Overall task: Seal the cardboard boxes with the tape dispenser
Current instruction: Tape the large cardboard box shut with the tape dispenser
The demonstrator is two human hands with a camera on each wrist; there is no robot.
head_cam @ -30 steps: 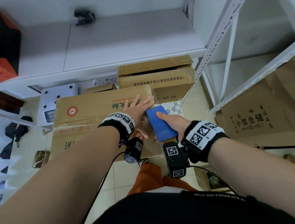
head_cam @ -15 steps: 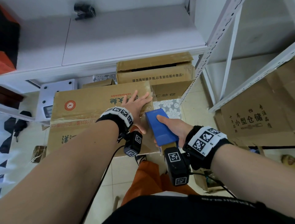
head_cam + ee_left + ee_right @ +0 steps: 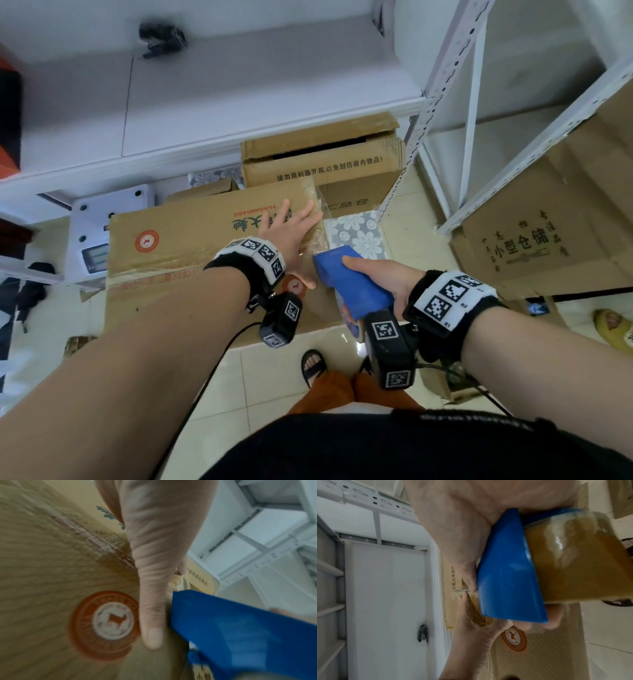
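Box (image 3: 191, 253): large carton on the tiled floor, top flaps closed, clear tape along its right end.
Your left hand (image 3: 291, 236): lies flat on the box's right end, fingers straight and slightly spread, thumb (image 3: 150, 622) beside the red seal (image 3: 104, 626).
Your right hand (image 3: 387, 277): fingers curled round the blue dispenser (image 3: 349, 284), held at the box's right edge, touching your left thumb.
Tape roll (image 3: 580, 563): brown, mounted in the dispenser.
Second box (image 3: 325, 161): behind the first, flap ajar.

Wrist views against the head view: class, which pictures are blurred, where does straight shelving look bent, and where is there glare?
Head view: mostly sharp; the white rack splays outward from wide-angle distortion; floor tile shows glare. Left wrist view: motion-smeared carton and tape dispenser. Right wrist view: soft throughout, a highlight on the tape roll.
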